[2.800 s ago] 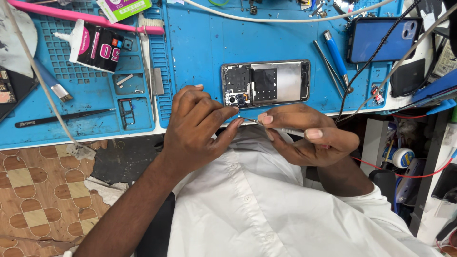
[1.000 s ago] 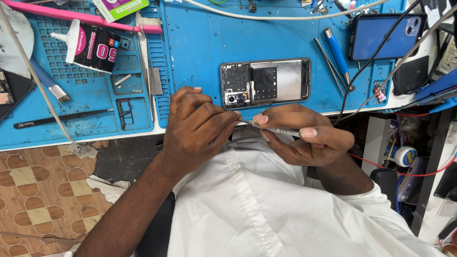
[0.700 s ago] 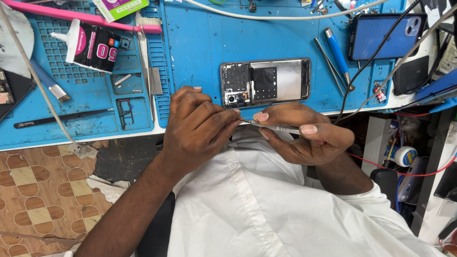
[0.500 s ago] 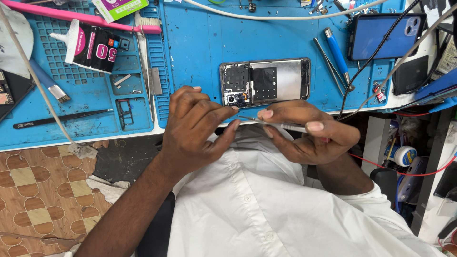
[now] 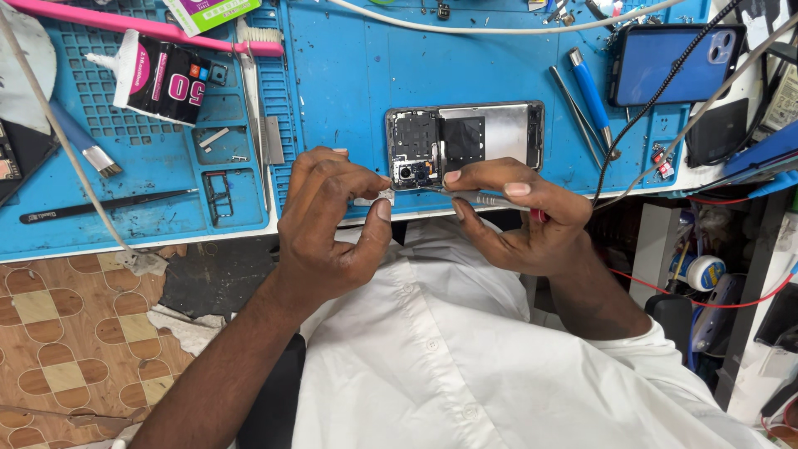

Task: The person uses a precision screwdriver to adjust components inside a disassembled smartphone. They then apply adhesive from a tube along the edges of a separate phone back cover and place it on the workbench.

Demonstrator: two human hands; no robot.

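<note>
Blue mat [image 5: 349, 75]: opened phone [image 5: 465, 141], circuitry exposed

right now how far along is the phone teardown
Done: the opened phone lies on the blue mat with its back cover off and its inner boards bare. In hand: the left hand pinches a small pale part beside the camera corner, while the right hand holds a thin metal tool there. Left: shields and boards look still in place, so the phone is not stripped further.
</note>
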